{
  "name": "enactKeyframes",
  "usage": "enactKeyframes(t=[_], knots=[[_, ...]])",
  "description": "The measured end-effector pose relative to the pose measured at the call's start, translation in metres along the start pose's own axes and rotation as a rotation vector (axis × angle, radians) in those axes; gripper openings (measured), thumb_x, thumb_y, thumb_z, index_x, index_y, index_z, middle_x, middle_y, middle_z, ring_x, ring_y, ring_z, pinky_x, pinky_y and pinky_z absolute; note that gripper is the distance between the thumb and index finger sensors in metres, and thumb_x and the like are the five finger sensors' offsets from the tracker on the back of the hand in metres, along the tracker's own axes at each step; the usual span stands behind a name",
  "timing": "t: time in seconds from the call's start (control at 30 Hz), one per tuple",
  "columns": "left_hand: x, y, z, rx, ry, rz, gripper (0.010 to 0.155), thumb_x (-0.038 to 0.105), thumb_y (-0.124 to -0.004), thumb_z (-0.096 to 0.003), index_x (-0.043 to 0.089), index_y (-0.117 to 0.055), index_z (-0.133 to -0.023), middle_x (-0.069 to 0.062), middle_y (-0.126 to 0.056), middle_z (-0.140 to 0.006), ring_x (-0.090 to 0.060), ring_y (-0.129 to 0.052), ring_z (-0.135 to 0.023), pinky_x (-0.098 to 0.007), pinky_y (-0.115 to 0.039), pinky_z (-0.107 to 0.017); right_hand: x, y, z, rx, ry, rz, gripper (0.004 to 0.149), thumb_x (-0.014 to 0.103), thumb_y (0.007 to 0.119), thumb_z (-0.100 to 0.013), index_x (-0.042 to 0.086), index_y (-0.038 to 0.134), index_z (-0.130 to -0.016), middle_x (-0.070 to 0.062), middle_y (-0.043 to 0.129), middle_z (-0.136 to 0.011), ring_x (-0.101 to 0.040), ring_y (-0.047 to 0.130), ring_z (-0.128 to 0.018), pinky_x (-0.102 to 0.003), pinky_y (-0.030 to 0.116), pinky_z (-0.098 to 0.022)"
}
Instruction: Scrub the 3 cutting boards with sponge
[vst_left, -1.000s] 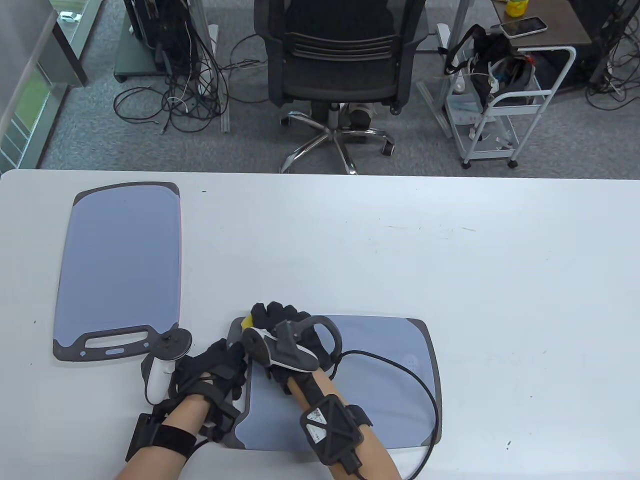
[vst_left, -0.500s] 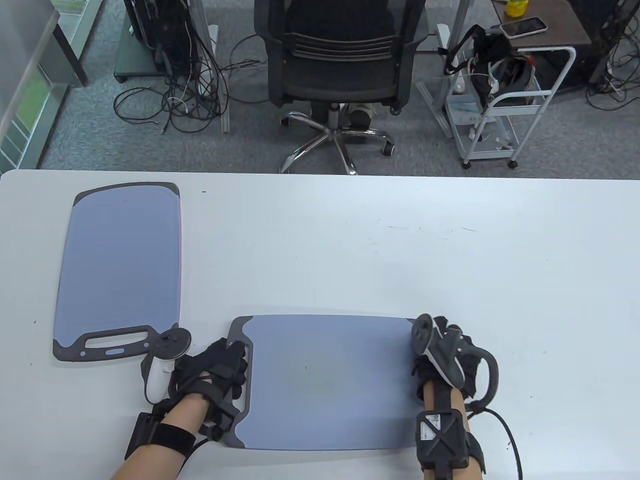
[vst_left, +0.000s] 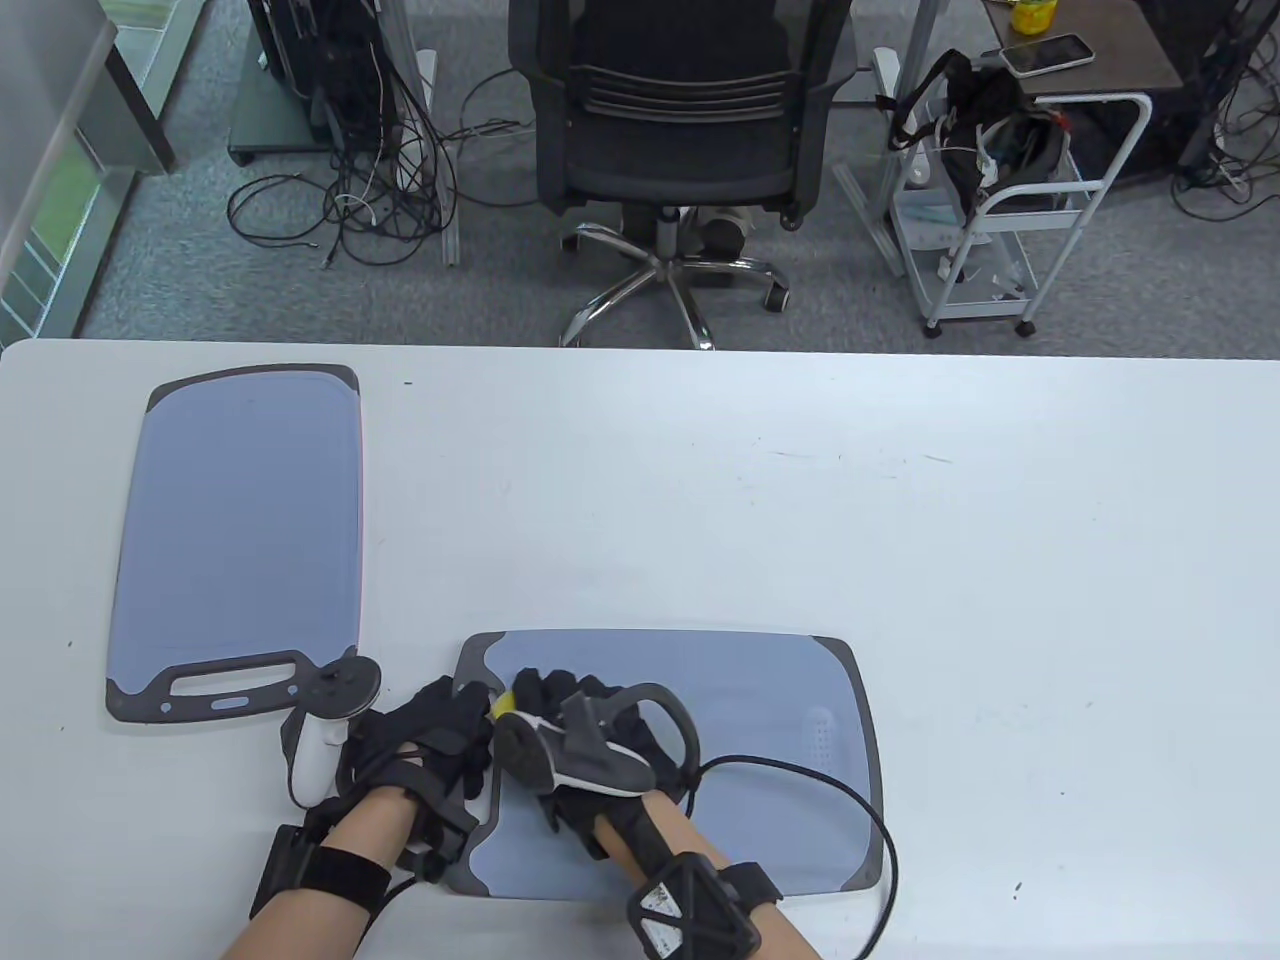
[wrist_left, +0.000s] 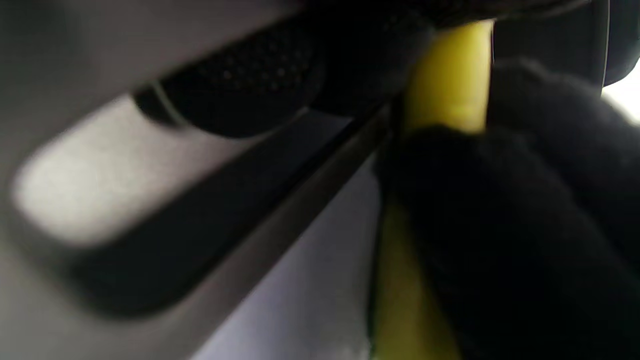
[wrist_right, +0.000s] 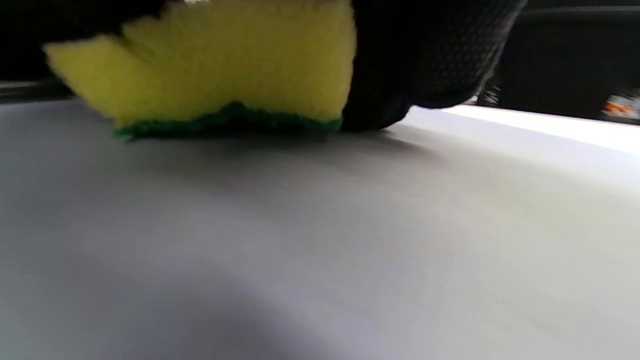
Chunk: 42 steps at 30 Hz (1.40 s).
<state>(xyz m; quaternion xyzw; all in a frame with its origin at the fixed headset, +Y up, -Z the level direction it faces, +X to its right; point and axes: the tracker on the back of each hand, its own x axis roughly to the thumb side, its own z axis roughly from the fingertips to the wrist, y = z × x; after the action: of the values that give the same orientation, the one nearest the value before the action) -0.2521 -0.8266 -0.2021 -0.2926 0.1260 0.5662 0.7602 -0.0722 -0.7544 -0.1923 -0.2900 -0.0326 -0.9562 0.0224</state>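
A grey-blue cutting board (vst_left: 720, 760) with dark ends lies crosswise at the table's near edge. My right hand (vst_left: 540, 695) grips a yellow sponge (vst_left: 503, 705) and holds it against the board's left part, green side down. In the right wrist view the sponge (wrist_right: 215, 65) lies flat on the board (wrist_right: 300, 225). My left hand (vst_left: 455, 725) lies with straight fingers on the board's handle end. The left wrist view is blurred but catches the sponge (wrist_left: 450, 75) in the other glove. A second board (vst_left: 245, 530) lies lengthwise at the left, a reddish line along its right edge.
A white table (vst_left: 900, 520) stretches wide to the right and the back. Beyond its far edge stand an office chair (vst_left: 680, 110), a white cart (vst_left: 1010, 200) and loose floor cables (vst_left: 340, 210). A cable runs from my right wrist across the near board.
My right hand swept the sponge from the near board's left end to its right end and has come back to the left part. The left hand and both boards have stayed put.
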Motion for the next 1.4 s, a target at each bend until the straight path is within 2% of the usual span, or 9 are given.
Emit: enactKeyframes(t=[0.2, 0.33, 0.43, 0.57, 0.77, 0.9, 1.07, 1.23, 1.4], knots=[[0.001, 0.002, -0.002, -0.016, -0.004, -0.017, 0.053, 0.052, -0.067, -0.0594, 0.014, -0.064, -0.096, 0.006, -0.094, -0.067, 0.0, -0.106, -0.036, -0.027, -0.102, -0.029, -0.097, 0.007, 0.039, 0.049, 0.317, 0.047, 0.066, 0.056, 0.073, -0.049, 0.02, 0.066, -0.104, -0.009, 0.083, -0.085, -0.024, 0.091, -0.061, -0.044, 0.079, -0.048], [0.002, 0.002, -0.001, -0.001, -0.006, -0.027, 0.053, 0.053, -0.067, -0.0594, 0.014, -0.065, -0.095, 0.007, -0.094, -0.066, 0.0, -0.106, -0.035, -0.026, -0.102, -0.029, -0.206, 0.026, 0.113, 0.076, 0.708, 0.027, 0.065, 0.054, 0.073, -0.05, 0.017, 0.067, -0.103, -0.012, 0.083, -0.083, -0.026, 0.09, -0.06, -0.044, 0.079, -0.047], [0.002, 0.001, -0.002, -0.01, 0.002, -0.009, 0.053, 0.054, -0.066, -0.06, 0.015, -0.063, -0.096, 0.008, -0.093, -0.067, 0.001, -0.105, -0.035, -0.025, -0.102, -0.029, -0.243, 0.033, 0.145, 0.125, 0.879, 0.022, 0.065, 0.053, 0.072, -0.051, 0.014, 0.067, -0.103, -0.013, 0.083, -0.084, -0.027, 0.091, -0.059, -0.045, 0.079, -0.046], [0.001, 0.001, -0.002, -0.008, 0.0, -0.006, 0.053, 0.053, -0.065, -0.0605, 0.015, -0.063, -0.097, 0.008, -0.093, -0.068, 0.001, -0.104, -0.036, -0.025, -0.101, -0.03, -0.213, 0.028, 0.118, 0.061, 0.742, -0.056, 0.068, 0.05, 0.076, -0.05, 0.006, 0.067, -0.102, -0.019, 0.081, -0.082, -0.03, 0.089, -0.058, -0.047, 0.077, -0.046], [0.0, 0.002, -0.002, -0.006, 0.001, -0.002, 0.053, 0.053, -0.065, -0.0603, 0.015, -0.063, -0.097, 0.008, -0.093, -0.068, 0.002, -0.104, -0.035, -0.025, -0.102, -0.03, -0.038, 0.005, 0.034, 0.003, 0.083, -0.03, 0.068, 0.054, 0.074, -0.049, 0.013, 0.065, -0.103, -0.014, 0.081, -0.082, -0.026, 0.09, -0.058, -0.044, 0.079, -0.047], [-0.001, 0.004, -0.001, -0.006, 0.005, 0.02, 0.053, 0.053, -0.065, -0.0603, 0.015, -0.063, -0.097, 0.008, -0.092, -0.068, 0.002, -0.104, -0.035, -0.025, -0.102, -0.029, 0.015, 0.001, 0.021, -0.05, -0.061, 0.072, 0.068, 0.056, 0.073, -0.048, 0.016, 0.066, -0.103, -0.011, 0.082, -0.082, -0.023, 0.091, -0.059, -0.042, 0.08, -0.048], [-0.002, 0.004, -0.002, 0.003, 0.006, 0.026, 0.053, 0.053, -0.065, -0.0602, 0.015, -0.062, -0.097, 0.008, -0.092, -0.068, 0.002, -0.104, -0.035, -0.025, -0.102, -0.03, -0.063, 0.009, 0.048, -0.012, 0.172, 0.052, 0.066, 0.056, 0.073, -0.049, 0.02, 0.064, -0.104, -0.009, 0.081, -0.085, -0.023, 0.09, -0.06, -0.043, 0.079, -0.048], [0.003, 0.003, -0.003, 0.026, -0.018, -0.067, 0.054, 0.052, -0.065, -0.06, 0.012, -0.063, -0.096, 0.007, -0.093, -0.067, 0.001, -0.105, -0.034, -0.025, -0.102, -0.028, -0.192, 0.028, 0.125, 0.053, 0.626, 0.013, 0.066, 0.053, 0.074, -0.05, 0.016, 0.066, -0.104, -0.013, 0.082, -0.085, -0.026, 0.09, -0.06, -0.045, 0.079, -0.047], [0.003, 0.003, -0.003, 0.029, -0.018, -0.068, 0.054, 0.053, -0.065, -0.0601, 0.013, -0.063, -0.096, 0.007, -0.093, -0.067, 0.002, -0.105, -0.034, -0.025, -0.102, -0.028, -0.223, 0.034, 0.153, 0.061, 0.767, -0.078, 0.067, 0.05, 0.075, -0.051, 0.009, 0.066, -0.103, -0.016, 0.082, -0.084, -0.028, 0.09, -0.058, -0.046, 0.078, -0.046]])
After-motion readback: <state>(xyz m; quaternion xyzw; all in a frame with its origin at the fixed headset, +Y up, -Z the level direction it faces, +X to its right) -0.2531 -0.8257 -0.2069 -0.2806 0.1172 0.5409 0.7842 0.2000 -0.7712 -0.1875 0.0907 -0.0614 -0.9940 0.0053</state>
